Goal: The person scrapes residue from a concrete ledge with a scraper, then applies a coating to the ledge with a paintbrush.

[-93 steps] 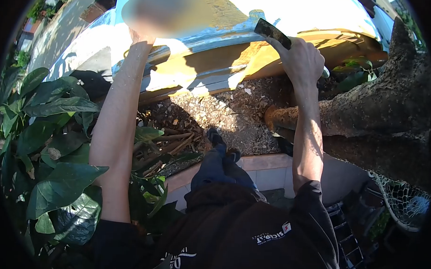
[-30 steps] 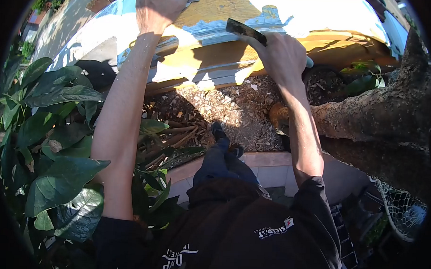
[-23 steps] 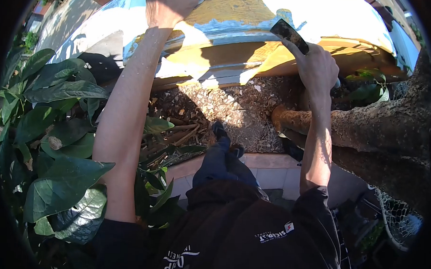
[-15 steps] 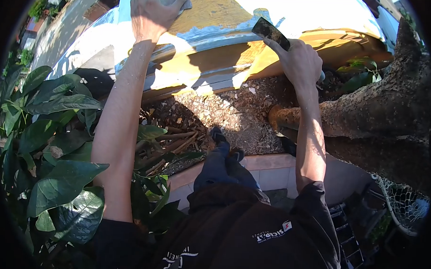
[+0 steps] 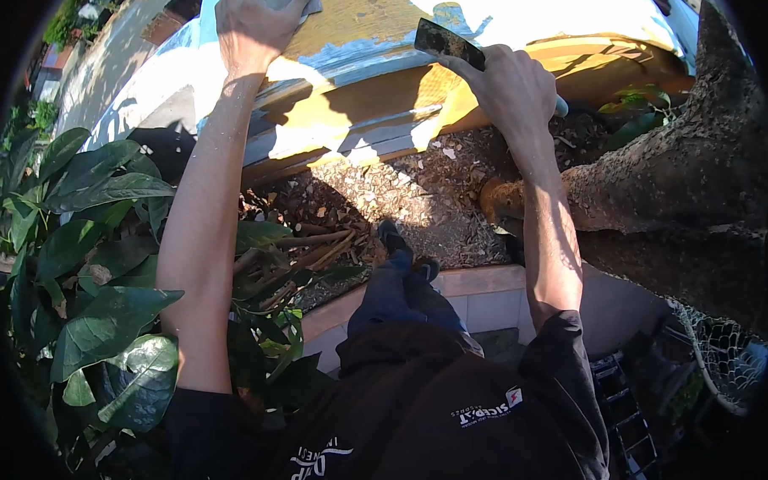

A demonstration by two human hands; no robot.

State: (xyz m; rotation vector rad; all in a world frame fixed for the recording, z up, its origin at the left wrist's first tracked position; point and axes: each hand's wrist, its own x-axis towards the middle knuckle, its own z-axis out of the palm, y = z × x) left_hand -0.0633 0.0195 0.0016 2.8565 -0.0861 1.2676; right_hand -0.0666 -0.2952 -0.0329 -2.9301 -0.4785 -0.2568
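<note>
Both of my arms reach up to a large curved surface [image 5: 349, 36] with worn white, blue and yellow paint. My left hand [image 5: 260, 28] lies against its upper left part, fingers closed over a flat grey piece [image 5: 312, 6] whose corner sticks out beside the thumb; the top of the hand is cut off by the frame. In my right hand [image 5: 516, 92] is a scraper [image 5: 450, 45] with a wide, dark, stained blade pointing left. Its pale handle end shows past the heel of the hand. The blade overlaps the blue-painted edge in this view.
Leafy branches [image 5: 102, 315] crowd the left side. A thick tree trunk [image 5: 656, 190] slants in from the right, beside a net [image 5: 727, 353] and a ladder [image 5: 631, 426]. Chip-covered soil [image 5: 403, 190] and a low tiled ledge [image 5: 492, 286] lie below.
My right hand and the scraper have moved left and slightly up along the painted edge. The left hand has shifted a little left in view, still on the grey piece.
</note>
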